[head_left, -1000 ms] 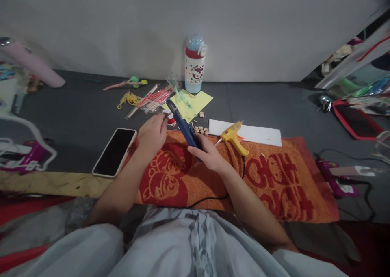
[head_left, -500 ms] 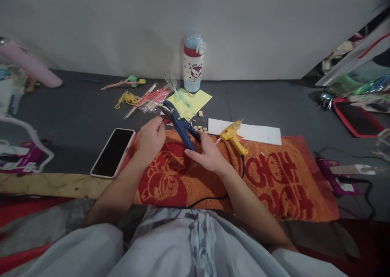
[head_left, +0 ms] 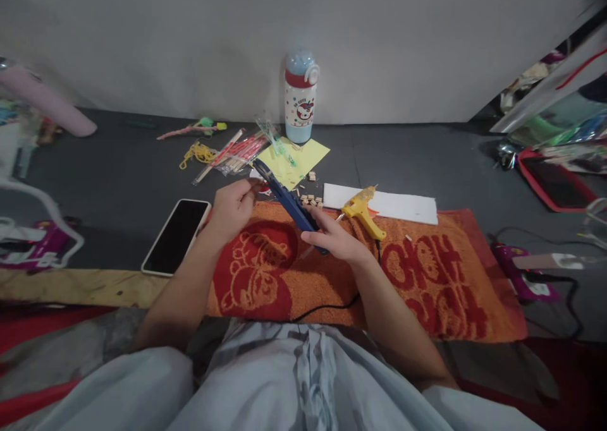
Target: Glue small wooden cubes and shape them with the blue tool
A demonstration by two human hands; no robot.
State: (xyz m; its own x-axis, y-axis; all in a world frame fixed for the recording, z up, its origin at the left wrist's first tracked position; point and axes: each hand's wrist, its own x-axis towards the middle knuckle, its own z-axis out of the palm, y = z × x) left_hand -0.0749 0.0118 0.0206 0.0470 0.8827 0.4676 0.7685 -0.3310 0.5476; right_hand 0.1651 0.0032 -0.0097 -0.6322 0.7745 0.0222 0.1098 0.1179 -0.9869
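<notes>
My right hand (head_left: 334,236) grips a blue hand cutter (head_left: 294,208) by its handles, over the orange towel (head_left: 327,285). The cutter is tilted, its dark head pointing to the upper left, and it shows narrow, edge-on. Closed in a pinch, my left hand (head_left: 232,208) is just left of the cutter's head. A small red and white piece (head_left: 262,184) shows by its fingertips; whether they hold it I cannot make out. Several small wooden pieces (head_left: 312,201) lie beyond the cutter, beside a yellow paper sheet (head_left: 310,156).
A yellow glue gun (head_left: 363,213) rests across a white strip (head_left: 408,208) and the towel, its cord running toward me. A phone (head_left: 176,236) lies left of my left hand. At the back stand a bottle (head_left: 300,99) and packets of sticks (head_left: 239,153).
The cutter has turned in my right hand from a broad view with handles apart to a narrow edge-on view. My right hand has shifted slightly right; my left hand has barely moved.
</notes>
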